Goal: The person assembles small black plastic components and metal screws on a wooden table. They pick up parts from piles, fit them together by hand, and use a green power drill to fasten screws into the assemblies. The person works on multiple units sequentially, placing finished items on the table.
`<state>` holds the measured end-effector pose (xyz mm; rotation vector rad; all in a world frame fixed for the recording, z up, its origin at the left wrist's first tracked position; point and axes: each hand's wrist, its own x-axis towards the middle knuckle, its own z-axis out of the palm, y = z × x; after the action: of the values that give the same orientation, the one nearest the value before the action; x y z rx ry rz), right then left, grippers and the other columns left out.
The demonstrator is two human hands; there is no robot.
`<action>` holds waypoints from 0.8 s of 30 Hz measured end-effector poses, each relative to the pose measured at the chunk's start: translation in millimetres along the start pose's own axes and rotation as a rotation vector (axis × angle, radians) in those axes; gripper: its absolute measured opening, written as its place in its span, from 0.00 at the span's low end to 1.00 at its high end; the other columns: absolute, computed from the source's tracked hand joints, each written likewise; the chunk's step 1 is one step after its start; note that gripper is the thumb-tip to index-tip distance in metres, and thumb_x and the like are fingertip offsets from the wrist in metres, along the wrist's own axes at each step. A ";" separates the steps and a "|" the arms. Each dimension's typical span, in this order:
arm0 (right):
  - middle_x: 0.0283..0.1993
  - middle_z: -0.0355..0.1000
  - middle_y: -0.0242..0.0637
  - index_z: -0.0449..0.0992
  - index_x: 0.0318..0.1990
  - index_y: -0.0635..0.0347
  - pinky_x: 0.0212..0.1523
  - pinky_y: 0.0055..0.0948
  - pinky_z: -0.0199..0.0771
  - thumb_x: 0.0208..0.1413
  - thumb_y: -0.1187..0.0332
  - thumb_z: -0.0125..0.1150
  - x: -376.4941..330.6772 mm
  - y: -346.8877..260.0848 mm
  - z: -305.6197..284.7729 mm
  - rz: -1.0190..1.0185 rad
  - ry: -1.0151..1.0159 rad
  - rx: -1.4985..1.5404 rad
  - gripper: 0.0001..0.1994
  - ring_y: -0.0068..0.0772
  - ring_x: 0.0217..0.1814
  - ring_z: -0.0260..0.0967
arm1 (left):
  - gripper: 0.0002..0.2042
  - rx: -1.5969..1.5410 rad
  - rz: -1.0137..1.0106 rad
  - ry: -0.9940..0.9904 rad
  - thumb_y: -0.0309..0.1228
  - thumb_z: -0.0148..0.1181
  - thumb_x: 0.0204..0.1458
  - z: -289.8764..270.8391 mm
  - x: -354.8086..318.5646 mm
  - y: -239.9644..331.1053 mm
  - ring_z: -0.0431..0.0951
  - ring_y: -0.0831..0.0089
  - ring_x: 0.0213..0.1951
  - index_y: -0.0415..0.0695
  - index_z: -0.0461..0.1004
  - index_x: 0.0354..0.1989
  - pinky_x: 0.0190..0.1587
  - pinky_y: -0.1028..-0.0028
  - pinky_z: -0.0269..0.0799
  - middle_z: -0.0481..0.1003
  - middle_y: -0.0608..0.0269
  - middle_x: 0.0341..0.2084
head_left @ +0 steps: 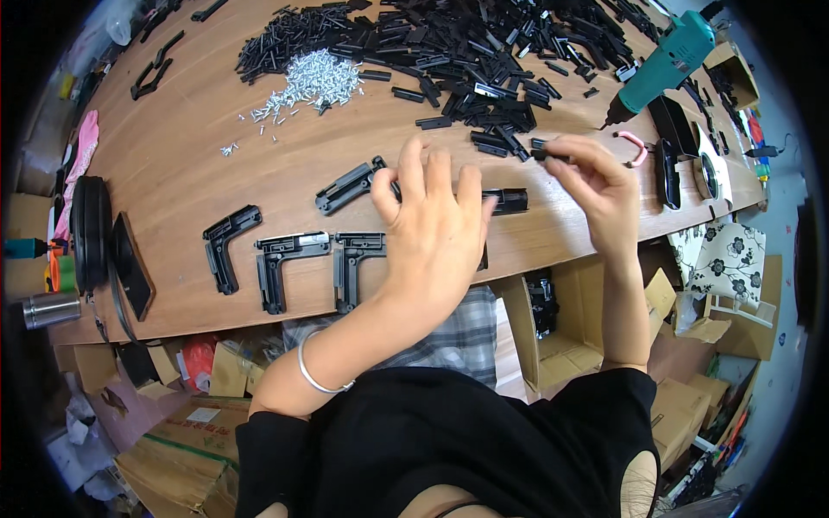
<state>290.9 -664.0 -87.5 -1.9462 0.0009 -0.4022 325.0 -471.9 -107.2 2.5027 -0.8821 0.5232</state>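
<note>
My left hand is spread over the near middle of the table with its fingers apart. Its thumb lies beside a black L-shaped plastic shell, which the palm partly covers. Near its little finger is another black L-shaped shell, lying at a slant. Pinched between the thumb and fingers of my right hand is a small black plastic piece, partly hidden by the fingertips. Left of my left hand, three more L-shaped shells lie in a row, one with a silvery metal insert.
Beyond my hands spreads a large heap of black parts, next to a pile of small silver pins. A teal electric screwdriver hangs tip-down at the right. A black case and phone lie left. Cardboard boxes stand below the table edge.
</note>
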 end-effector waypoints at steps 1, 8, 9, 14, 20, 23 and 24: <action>0.43 0.71 0.38 0.76 0.41 0.66 0.44 0.20 0.72 0.49 0.82 0.58 -7.8 -0.8 5.3 0.021 0.006 0.100 0.11 0.23 0.43 0.69 | 0.23 -0.051 -0.014 -0.044 0.41 0.63 0.43 -6.1 -3.4 -0.2 0.57 0.56 0.56 0.40 0.68 0.45 0.50 0.55 0.48 0.67 0.56 0.44; 0.35 0.77 0.34 0.80 0.32 0.60 0.45 0.29 0.70 0.39 0.79 0.64 -7.6 -0.3 25.0 -0.345 -0.123 -0.323 0.09 0.33 0.43 0.71 | 0.39 -0.156 0.066 -0.291 0.43 0.71 0.30 -34.5 -18.9 -9.0 0.53 0.50 0.60 0.36 0.63 0.52 0.52 0.55 0.46 0.67 0.56 0.47; 0.33 0.77 0.33 0.81 0.31 0.58 0.45 0.30 0.69 0.38 0.78 0.65 -6.7 -1.0 27.5 -0.385 -0.126 -0.373 0.09 0.34 0.43 0.71 | 0.39 -0.150 0.068 -0.279 0.43 0.71 0.30 -32.6 -21.3 -9.8 0.53 0.50 0.61 0.35 0.63 0.52 0.52 0.55 0.46 0.67 0.56 0.47; 0.34 0.77 0.34 0.81 0.30 0.58 0.43 0.28 0.70 0.37 0.77 0.66 -4.3 6.2 28.7 -0.357 -0.150 -0.368 0.09 0.33 0.40 0.72 | 0.39 -0.144 0.045 -0.239 0.41 0.71 0.30 -25.4 -22.3 -9.3 0.53 0.49 0.61 0.34 0.63 0.53 0.53 0.54 0.46 0.67 0.55 0.48; 0.34 0.77 0.33 0.81 0.31 0.58 0.42 0.27 0.70 0.38 0.76 0.64 -0.4 10.2 29.4 -0.292 -0.167 -0.372 0.09 0.34 0.39 0.72 | 0.39 -0.141 0.054 -0.260 0.41 0.71 0.31 -22.6 -18.8 -8.7 0.54 0.50 0.61 0.33 0.63 0.53 0.53 0.54 0.46 0.67 0.55 0.48; 0.37 0.77 0.32 0.81 0.33 0.57 0.44 0.28 0.69 0.39 0.75 0.64 -0.7 10.9 32.0 -0.348 -0.186 -0.461 0.09 0.34 0.41 0.71 | 0.41 -0.154 0.049 -0.271 0.40 0.71 0.31 -21.2 -16.5 -7.7 0.55 0.53 0.61 0.33 0.61 0.55 0.53 0.54 0.46 0.67 0.54 0.48; 0.38 0.77 0.32 0.81 0.34 0.57 0.44 0.29 0.68 0.40 0.74 0.64 -1.0 11.1 33.0 -0.385 -0.196 -0.506 0.10 0.34 0.41 0.70 | 0.41 -0.152 0.044 -0.271 0.41 0.70 0.31 -21.2 -15.8 -7.5 0.55 0.53 0.61 0.34 0.60 0.55 0.53 0.54 0.46 0.67 0.54 0.48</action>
<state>301.3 -638.8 -109.1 -2.4874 -0.4431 -0.4948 314.1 -448.0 -99.1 2.4535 -1.0361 0.1241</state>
